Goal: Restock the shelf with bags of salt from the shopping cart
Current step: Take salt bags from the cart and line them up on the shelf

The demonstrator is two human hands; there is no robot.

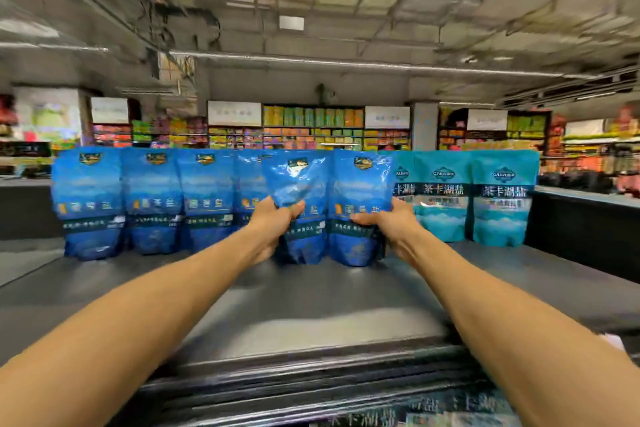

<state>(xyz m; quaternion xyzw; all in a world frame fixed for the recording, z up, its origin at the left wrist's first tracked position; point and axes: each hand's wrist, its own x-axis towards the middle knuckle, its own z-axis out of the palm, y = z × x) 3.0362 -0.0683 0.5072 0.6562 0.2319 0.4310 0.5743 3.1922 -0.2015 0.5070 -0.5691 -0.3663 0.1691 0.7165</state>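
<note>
Shelf [311, 315]: dark, bare at the front edge. Row at its back: 6 blue salt bags, 3 teal bags [505, 198] to their right. Left hand [273, 222] grips bag 5 [298, 180]; right hand [388, 222] grips bag 6 [360, 184], both upright on the shelf.

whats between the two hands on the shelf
In the head view, two dark blue salt bags stand side by side between the left hand and the right hand, one gripped by each.
</note>
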